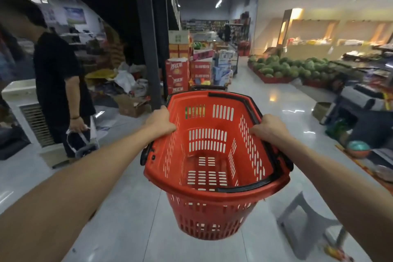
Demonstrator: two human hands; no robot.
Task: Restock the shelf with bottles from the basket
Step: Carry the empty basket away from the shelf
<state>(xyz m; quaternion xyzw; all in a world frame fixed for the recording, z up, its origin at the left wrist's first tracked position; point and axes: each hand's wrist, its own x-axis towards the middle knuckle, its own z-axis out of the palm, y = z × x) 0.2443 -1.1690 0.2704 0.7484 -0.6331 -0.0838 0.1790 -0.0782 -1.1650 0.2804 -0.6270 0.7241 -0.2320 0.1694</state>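
Observation:
A red plastic shopping basket (214, 215) with black handles hangs in the air in front of me, above the shop floor. Its inside shows only the slotted bottom; no bottle is in view. My left hand (160, 122) grips the basket's left rim, fingers curled over the edge. My right hand (269, 127) grips the right rim beside the black handle. Distant stocked shelves (204, 24) stand at the far end of the aisle.
A person in black (57, 83) stands at the left holding a bag. A dark pillar (148, 49) and stacked red cartons (177, 76) are ahead. Watermelons (291, 66) pile at right. A grey stool (306, 223) stands low right. The tiled aisle runs forward.

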